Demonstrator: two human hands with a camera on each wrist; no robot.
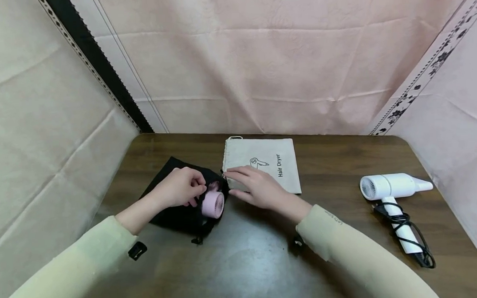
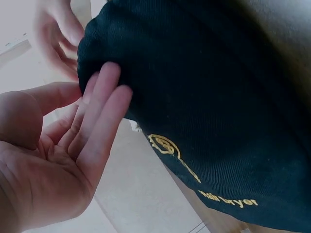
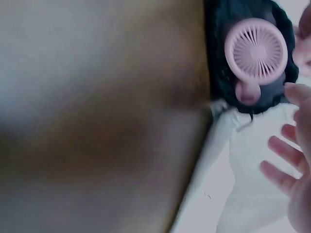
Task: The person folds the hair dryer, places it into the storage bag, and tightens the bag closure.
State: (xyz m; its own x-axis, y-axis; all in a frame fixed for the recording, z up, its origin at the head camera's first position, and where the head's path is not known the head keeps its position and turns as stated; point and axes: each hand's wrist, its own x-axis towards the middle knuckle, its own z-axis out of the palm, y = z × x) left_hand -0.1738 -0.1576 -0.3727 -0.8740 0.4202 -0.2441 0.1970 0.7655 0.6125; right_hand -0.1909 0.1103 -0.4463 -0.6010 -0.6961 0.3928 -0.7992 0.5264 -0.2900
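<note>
A black drawstring bag [image 1: 171, 218] lies on the left half of the table, with yellow "Hair Dryer" lettering [image 2: 228, 198] visible in the left wrist view. Out of its mouth pokes the round vented end of a pink hair dryer [image 1: 213, 205]; the bag hides most of the rest. My left hand [image 1: 184, 187] is over the bag and pinches the rim of its mouth between thumb and finger. On the other side of the mouth, my right hand [image 1: 260, 188] has its fingers spread, with one fingertip [image 3: 290, 91] at the bag's edge.
A white "Hair Dryer" cloth pouch [image 1: 288, 182] lies flat behind my right hand. At the right of the wooden table [image 1: 327, 163] rests a white hair dryer [image 1: 392, 186], its black cord [image 1: 401, 219] wound about the handle. Cloth walls [image 1: 279, 76] stand at the back and sides.
</note>
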